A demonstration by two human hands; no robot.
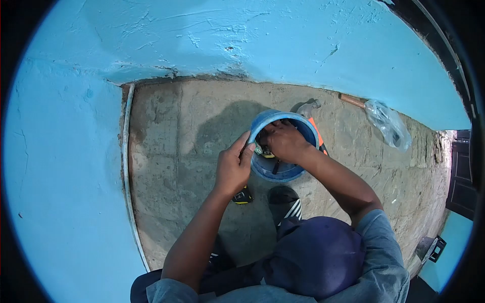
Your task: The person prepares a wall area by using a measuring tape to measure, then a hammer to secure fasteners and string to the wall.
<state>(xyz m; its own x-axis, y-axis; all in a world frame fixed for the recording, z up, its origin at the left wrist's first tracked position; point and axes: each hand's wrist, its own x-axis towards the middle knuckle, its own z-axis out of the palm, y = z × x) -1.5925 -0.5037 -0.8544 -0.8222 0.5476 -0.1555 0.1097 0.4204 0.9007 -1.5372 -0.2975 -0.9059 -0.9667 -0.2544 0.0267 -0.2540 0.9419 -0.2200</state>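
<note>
A blue plastic bucket (289, 177) stands on the floor, its mouth facing me. My left hand (235, 164) grips its left rim, with the thumb and fingers closed over the edge. My right hand (284, 141) reaches inside, and its bent fingers are mostly hidden among the contents. Under it lie a dark-handled tool (276, 166) and a small yellow item (268, 156) that I cannot make out. A black and yellow tape measure (242, 196) rests on the floor below my left hand. Past the bucket's right side shows an orange and black object (323, 147), partly hidden.
Blue walls (166, 40) border the concrete floor (156, 182). A pale pipe (126, 166) runs along the left wall's foot. At the upper right lie a brown stick (351, 100) and a clear plastic bag (386, 126). My shoe (282, 198) is just below the bucket.
</note>
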